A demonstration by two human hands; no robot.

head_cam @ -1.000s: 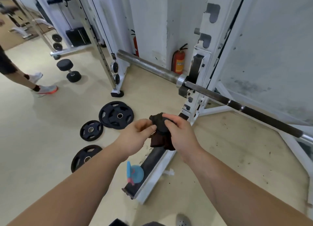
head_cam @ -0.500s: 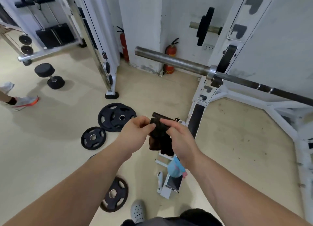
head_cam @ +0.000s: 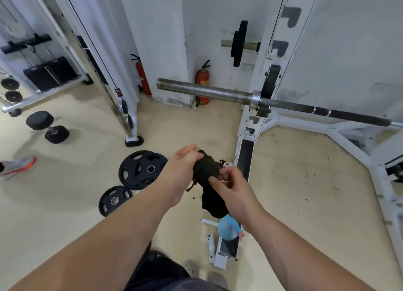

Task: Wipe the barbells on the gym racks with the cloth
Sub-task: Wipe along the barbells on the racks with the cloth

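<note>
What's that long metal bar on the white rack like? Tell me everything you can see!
The barbell is a long, straight steel bar lying nearly level on the white rack. Its thick grey sleeve sticks out left, bare of plates, ending at a shiny collar. Beyond the rack the shaft is thinner and darker, with pale rings. In view, only the rack's black hook touches it.

Beige floor (head_cam: pixel 305 192) bears the rack (head_cam: pixel 353 147), three weight plates (head_cam: pixel 130 173) and a dumbbell (head_cam: pixel 46 126).

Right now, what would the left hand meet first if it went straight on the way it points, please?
The black cloth the left hand grips, then probably the right hand; depth unclear.
</note>
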